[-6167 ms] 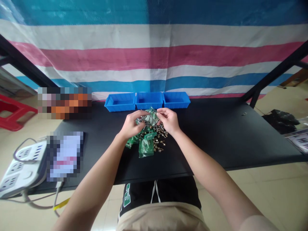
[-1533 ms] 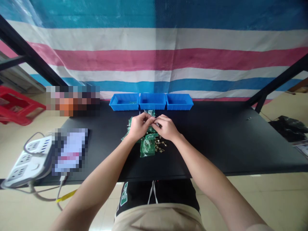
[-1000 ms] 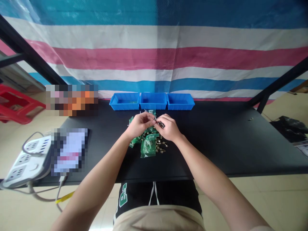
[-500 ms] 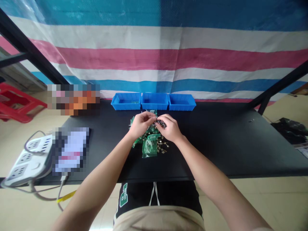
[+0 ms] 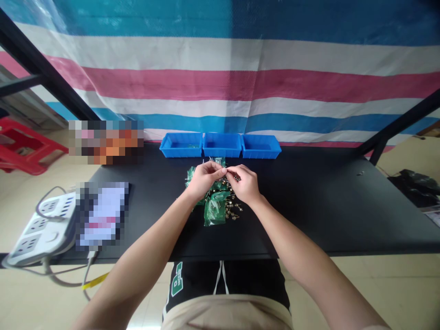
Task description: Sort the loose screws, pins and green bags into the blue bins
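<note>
Left hand (image 5: 205, 179) and right hand (image 5: 243, 183) met, fingertips together, just before middle blue bin (image 5: 222, 151); whether clamped on anything, I could not tell remotely. Metal fittings (image 5: 234, 206) and green packets (image 5: 215, 210) lay between that bin and wearer. Unlike first frame, small bits (image 5: 193, 146) showed in bin on its left. Hands partly hid fittings.

A beige top (image 5: 227, 312) is being worn over a black lower garment (image 5: 256, 277). White drawstring ends (image 5: 224, 274) are being displayed at front centre; a green-and-white patch (image 5: 177, 286) with small lettering is being borne on the left leg.
</note>
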Motion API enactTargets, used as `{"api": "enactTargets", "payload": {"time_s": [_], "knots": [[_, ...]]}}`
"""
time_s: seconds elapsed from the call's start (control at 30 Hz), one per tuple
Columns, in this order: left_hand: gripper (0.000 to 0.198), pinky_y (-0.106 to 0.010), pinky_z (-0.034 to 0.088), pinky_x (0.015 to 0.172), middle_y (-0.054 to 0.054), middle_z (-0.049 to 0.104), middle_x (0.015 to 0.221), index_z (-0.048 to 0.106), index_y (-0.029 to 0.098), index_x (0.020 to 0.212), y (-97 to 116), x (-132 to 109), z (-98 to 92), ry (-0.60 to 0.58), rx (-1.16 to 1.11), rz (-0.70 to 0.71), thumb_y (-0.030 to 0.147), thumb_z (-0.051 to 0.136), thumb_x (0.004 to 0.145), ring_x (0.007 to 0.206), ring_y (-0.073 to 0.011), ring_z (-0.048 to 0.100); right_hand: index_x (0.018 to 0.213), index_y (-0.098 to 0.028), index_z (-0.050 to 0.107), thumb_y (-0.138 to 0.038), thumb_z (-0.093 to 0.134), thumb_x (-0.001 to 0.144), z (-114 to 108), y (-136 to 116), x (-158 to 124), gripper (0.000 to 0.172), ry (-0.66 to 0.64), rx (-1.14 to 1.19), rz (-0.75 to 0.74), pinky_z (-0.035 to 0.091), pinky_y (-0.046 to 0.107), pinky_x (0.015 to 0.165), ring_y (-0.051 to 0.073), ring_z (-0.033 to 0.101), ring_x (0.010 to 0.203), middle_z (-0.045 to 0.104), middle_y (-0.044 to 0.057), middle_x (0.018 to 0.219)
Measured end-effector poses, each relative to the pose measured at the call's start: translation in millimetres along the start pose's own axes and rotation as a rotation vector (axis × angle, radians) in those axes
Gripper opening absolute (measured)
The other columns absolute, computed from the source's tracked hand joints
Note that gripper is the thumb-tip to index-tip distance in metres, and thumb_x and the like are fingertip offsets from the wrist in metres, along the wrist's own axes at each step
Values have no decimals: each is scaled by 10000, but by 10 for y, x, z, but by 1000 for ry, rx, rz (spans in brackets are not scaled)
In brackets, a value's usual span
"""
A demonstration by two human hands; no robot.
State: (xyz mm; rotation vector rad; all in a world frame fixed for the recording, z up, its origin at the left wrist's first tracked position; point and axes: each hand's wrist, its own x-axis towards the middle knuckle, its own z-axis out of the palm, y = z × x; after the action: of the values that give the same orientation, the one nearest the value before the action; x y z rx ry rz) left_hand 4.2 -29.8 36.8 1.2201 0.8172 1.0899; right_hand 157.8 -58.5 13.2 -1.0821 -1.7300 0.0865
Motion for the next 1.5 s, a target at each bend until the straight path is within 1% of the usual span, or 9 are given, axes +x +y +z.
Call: {"api": "enactTargets", "payload": {"time_s": [0.1, 0.2, 0.37, 0.53, 0.77, 0.97, 1.17, 1.37, 1.5], "knots": [[340, -213, 401, 567, 10, 599, 645, 638, 132, 723, 20, -4, -2, -27, -47, -21, 352, 869, 604, 583, -76, 522, 899, -202, 698, -291, 562, 930, -3, -5, 4, 166, 24, 26, -19, 563, 318, 704, 173, 655, 723, 714, 64, 808], [337, -215, 418, 584, 14, 601, 655, 643, 140, 765, 6, 1, -1, -19, -107, -30, 338, 866, 609, 596, -81, 540, 946, -211, 708, -289, 533, 944, -7, -17, 12, 192, 3, 29, -19, 576, 337, 742, 184, 677, 783, 732, 74, 874], [367, -250, 468, 664, -10, 662, 742, 693, 146, 849, -77, 47, -29, 68, -122, 14, 388, 854, 625, 675, -110, 586, 1133, -232, 700, -268, 504, 951, -4, -30, 11, 269, -70, 15, -53, 560, 388, 901, 211, 684, 998, 736, 84, 1086], [396, -266, 473, 695, -29, 687, 763, 734, 142, 860, -126, 81, -72, 146, -71, 50, 450, 845, 637, 702, -127, 597, 1347, -248, 582, -289, 527, 934, -3, -36, -3, 419, -156, 22, -71, 530, 416, 993, 221, 636, 1151, 658, 72, 1293], [360, -243, 449, 642, -17, 654, 689, 740, 139, 822, -113, 79, -67, 128, -91, 47, 444, 839, 658, 632, -101, 555, 1436, -266, 491, -267, 549, 903, -16, -60, -6, 536, -199, 27, -29, 515, 436, 1033, 233, 609, 1200, 634, 53, 1332], [347, -247, 447, 650, -28, 671, 716, 748, 133, 860, -109, 82, -85, 120, -58, 18, 404, 833, 660, 642, -107, 560, 1409, -241, 521, -265, 558, 887, -20, -46, -5, 523, -188, 31, -25, 521, 418, 1031, 228, 611, 1180, 648, 60, 1310], [313, -267, 464, 659, -21, 669, 710, 730, 139, 899, -39, 111, -148, 223, 99, 33, 356, 787, 681, 642, -126, 577, 1368, -218, 551, -293, 567, 873, -23, -1, 1, 501, -188, -22, 18, 508, 424, 1036, 235, 590, 1199, 652, 76, 1298], [248, -281, 477, 701, -39, 700, 810, 709, 151, 918, -64, 201, -345, 411, 363, 192, 323, 692, 740, 716, -150, 609, 1367, -191, 558, -299, 554, 846, -62, 110, 120, 533, -171, -169, 87, 447, 471, 1042, 279, 538, 1187, 657, 85, 1282], [214, -282, 476, 723, -36, 707, 820, 712, 167, 921, -53, 203, -413, 469, 563, 265, 305, 655, 767, 735, -160, 617, 1418, -159, 502, -320, 573, 810, -108, 177, 321, 633, -278, -350, 171, 408, 537, 982, 340, 469, 1161, 591, 84, 1383]]}}
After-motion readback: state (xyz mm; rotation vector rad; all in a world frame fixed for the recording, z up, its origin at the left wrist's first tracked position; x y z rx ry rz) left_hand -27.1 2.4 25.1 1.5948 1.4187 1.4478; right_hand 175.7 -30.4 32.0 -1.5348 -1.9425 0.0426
